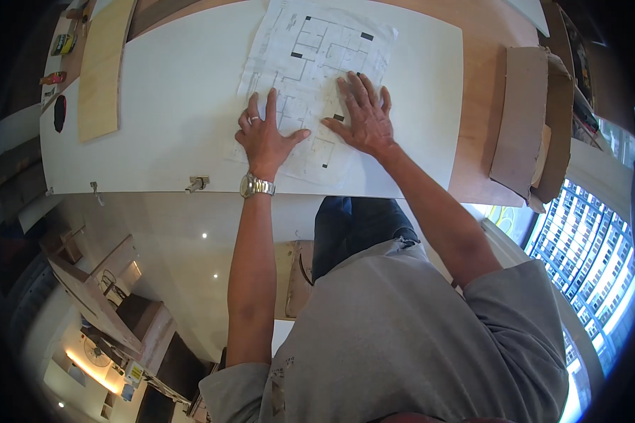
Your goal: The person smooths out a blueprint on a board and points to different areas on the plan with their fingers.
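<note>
A creased sheet of paper printed with a floor plan (317, 70) lies on a white board (176, 92). My left hand (266, 139), with a ring and a metal wristwatch (257, 185), rests on the plan's lower left part, fingers spread. On the plan's right side, my right hand (365, 120) lies flat with its fingers stretched out. Both hands press on the paper and hold nothing. The parts of the drawing beneath the hands are hidden.
A plywood strip (103, 74) lies at the left, beside a dark oval object (60, 113). A metal hinge (198, 183) sits on the board's near edge. An open cardboard box (504, 120) stands at the right. A window (578, 225) is at the far right.
</note>
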### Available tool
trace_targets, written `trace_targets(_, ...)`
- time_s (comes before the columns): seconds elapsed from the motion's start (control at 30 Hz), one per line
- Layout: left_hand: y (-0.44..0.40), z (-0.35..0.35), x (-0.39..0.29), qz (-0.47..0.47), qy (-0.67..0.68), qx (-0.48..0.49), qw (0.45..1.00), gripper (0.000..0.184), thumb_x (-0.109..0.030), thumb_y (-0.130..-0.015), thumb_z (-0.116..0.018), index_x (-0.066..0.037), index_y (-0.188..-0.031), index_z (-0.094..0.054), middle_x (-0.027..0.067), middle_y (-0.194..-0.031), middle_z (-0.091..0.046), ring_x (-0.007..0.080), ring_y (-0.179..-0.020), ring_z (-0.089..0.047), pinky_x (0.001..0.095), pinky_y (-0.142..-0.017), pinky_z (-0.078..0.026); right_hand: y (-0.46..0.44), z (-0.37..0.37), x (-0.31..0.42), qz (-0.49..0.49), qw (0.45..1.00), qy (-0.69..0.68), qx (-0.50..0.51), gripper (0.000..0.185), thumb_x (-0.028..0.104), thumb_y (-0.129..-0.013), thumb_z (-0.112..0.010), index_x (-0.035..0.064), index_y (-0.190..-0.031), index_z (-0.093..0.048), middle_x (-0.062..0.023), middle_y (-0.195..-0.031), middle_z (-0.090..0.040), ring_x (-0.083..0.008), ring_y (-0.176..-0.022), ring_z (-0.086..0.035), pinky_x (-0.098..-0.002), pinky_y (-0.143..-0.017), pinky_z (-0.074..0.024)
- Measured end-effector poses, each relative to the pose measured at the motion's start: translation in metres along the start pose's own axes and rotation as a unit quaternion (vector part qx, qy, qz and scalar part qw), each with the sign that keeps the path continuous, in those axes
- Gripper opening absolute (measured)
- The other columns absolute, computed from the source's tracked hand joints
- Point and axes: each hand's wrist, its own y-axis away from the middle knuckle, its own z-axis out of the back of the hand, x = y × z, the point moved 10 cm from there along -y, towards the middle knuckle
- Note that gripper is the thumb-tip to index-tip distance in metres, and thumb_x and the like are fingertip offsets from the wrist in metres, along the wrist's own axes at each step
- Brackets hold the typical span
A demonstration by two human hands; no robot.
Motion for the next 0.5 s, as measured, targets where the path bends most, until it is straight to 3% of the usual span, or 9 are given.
trace_targets(0.1,0.017,-0.003,0.009,-0.043,0.039,-0.057,0.997,0.116,-0.064,-0.079,-0.091,-0.022,-0.173,-0.037,0.0192,-0.177,-0.030,0.0459,-0.154,-0.033,0.0662,-0.115,-0.037,-0.002,-0.001,0.003,0.011,0.999,0.037,0.002,0.100,0.079,-0.100,-0.058,0.0170,-0.175,-0.033,-0.0119,-0.182,-0.027,-0.0348,-0.169,-0.021,-0.0708,-0.133,-0.0104)
trace_targets(0.3,0.038,-0.011,0.040,-0.016,0.128,-0.098,0.987,0.100,-0.050,-0.091,-0.086,-0.011,-0.171,-0.040,0.0200,-0.176,-0.033,0.0433,-0.155,-0.032,0.0645,-0.122,-0.030,-0.004,-0.006,0.000,0.000,0.999,0.042,0.008,0.102,0.082,-0.098,-0.057,0.0195,-0.175,-0.032,-0.0090,-0.182,-0.026,-0.0310,-0.170,-0.018,-0.0677,-0.134,-0.0073)
trace_targets(0.5,0.050,-0.014,0.041,-0.002,0.155,-0.101,0.983,0.094,-0.047,-0.093,-0.085,-0.008,-0.168,-0.044,0.0214,-0.174,-0.034,0.0440,-0.157,-0.029,0.0654,-0.124,-0.026,-0.006,-0.009,-0.004,-0.008,0.999,0.039,0.010,0.103,0.084,-0.096,-0.057,0.0223,-0.175,-0.032,-0.0068,-0.182,-0.025,-0.0290,-0.170,-0.018,-0.0657,-0.135,-0.0050)
